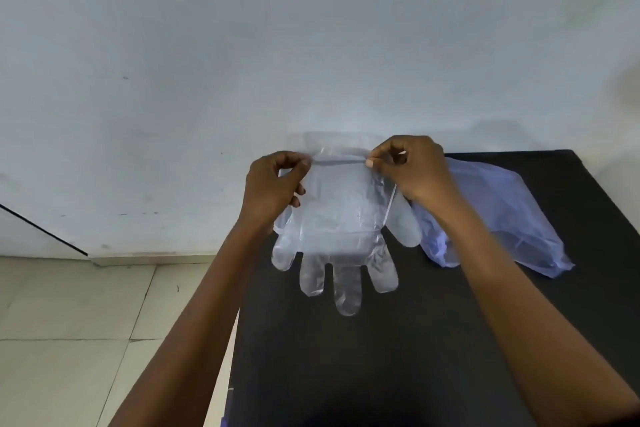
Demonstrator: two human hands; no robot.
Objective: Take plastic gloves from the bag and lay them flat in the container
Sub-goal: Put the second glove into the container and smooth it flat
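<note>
Hands, left (273,184) and right (412,170), each pinching a top corner of a clear plastic glove (341,236) above the black tabletop (381,357), bluish bag (495,218) just beside.

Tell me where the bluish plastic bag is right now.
In the head view, the bluish plastic bag lies on the black table, right of the clear glove, just behind the right hand.

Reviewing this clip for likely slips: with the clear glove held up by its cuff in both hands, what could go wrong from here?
1. Both hands, left hand and right hand, only pinch the cuff corners of the thin glove; it could slip or fold rather than lie flat.
2. The clear container behind it is hard to see, so placement may miss.
3. The bluish bag lies close by the right arm and could be dragged.
</note>
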